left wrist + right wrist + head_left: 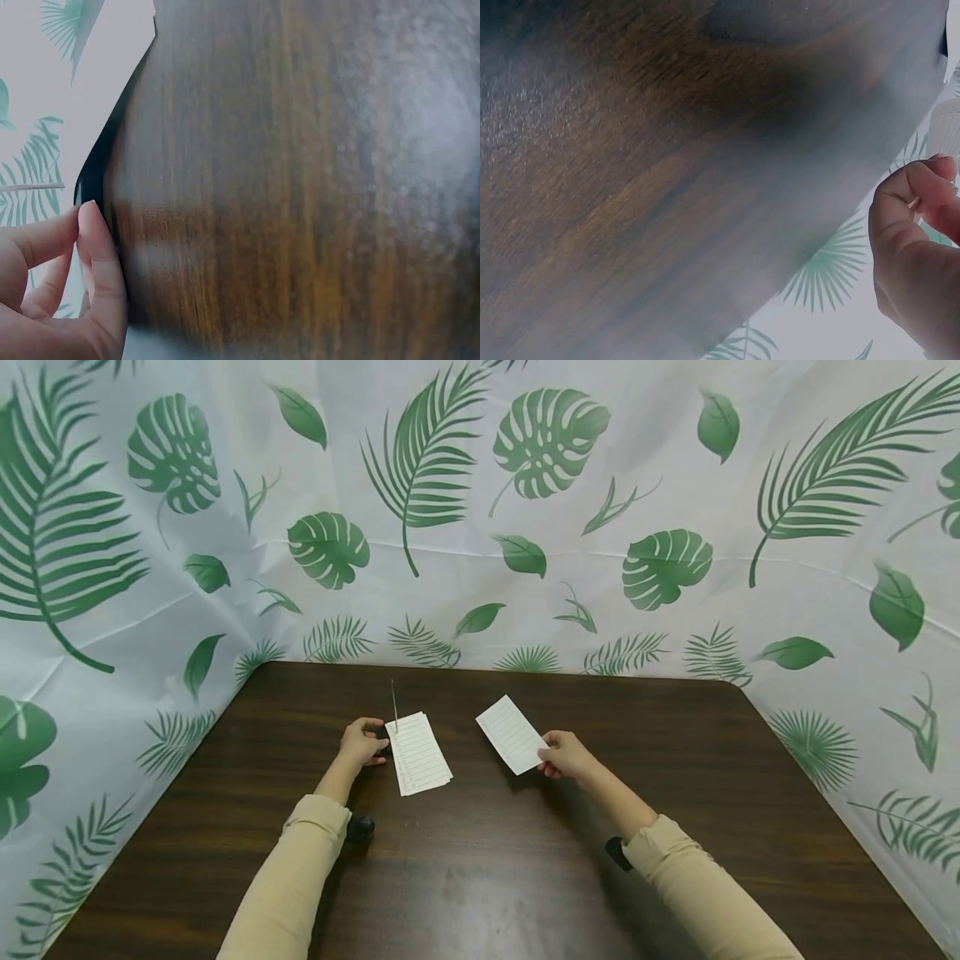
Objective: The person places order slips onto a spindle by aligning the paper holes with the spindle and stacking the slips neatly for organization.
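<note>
A small stack of white lined slips (422, 756) lies on the table's left-centre part. Through or right against its upper left corner stands a thin metal spike (394, 700), which rises from a black base (91, 184) mostly hidden under the paper. My left hand (363, 743) pinches the edge of that base between thumb and fingers. To the right, my right hand (564, 755) holds one loose printed slip (512, 735) by its lower right corner, tilted and above the table. In the right wrist view only a bit of this slip (945, 127) shows beyond the fingers.
The dark wooden table (480, 860) reaches back to a white curtain (480, 602) with green leaf prints, which also hangs along both sides. Black wrist devices (360, 828) sit at both sleeve cuffs.
</note>
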Tool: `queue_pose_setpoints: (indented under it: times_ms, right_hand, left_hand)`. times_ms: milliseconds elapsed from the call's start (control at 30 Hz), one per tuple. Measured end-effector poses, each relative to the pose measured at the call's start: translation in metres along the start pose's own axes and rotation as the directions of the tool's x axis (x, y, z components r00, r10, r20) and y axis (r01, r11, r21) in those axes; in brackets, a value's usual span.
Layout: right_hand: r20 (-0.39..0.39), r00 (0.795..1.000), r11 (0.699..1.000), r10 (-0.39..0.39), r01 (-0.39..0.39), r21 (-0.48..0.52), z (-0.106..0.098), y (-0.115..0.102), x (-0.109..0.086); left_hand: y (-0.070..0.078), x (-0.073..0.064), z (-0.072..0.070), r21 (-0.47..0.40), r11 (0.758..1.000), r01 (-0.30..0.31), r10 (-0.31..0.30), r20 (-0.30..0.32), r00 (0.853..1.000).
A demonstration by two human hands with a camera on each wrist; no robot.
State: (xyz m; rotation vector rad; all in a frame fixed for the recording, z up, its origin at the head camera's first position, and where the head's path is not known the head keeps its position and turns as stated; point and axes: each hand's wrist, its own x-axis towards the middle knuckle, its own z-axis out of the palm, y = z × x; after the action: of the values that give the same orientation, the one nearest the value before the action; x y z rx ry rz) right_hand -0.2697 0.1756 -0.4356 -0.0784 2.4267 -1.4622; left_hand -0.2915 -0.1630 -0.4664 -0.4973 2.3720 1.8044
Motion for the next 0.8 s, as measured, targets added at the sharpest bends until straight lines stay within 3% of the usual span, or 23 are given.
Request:
queue_pose_setpoints:
  times_ms: [367, 600, 800]
  right_hand:
    - [0.008, 1.0, 0.997, -0.005, 0.005, 0.082, 0.002, -0.001, -0.003]
    - [0.005, 1.0, 0.991, 0.012, -0.013, 0.132, -0.005, -0.006, -0.002]
    - [0.021, 1.0, 0.981, 0.01, -0.014, 0.193, -0.009, -0.011, -0.008]
  left_hand:
    - [-0.002, 0.0, 0.0, 0.05, 0.999, -0.017, 0.018, -0.036, 0.999]
    - [0.007, -0.001, -0.011, 0.035, 0.996, -0.079, 0.08, -0.014, 0.997]
    - [0.015, -0.005, -0.019, 0.087, 0.985, -0.148, 0.147, 0.012, 0.989]
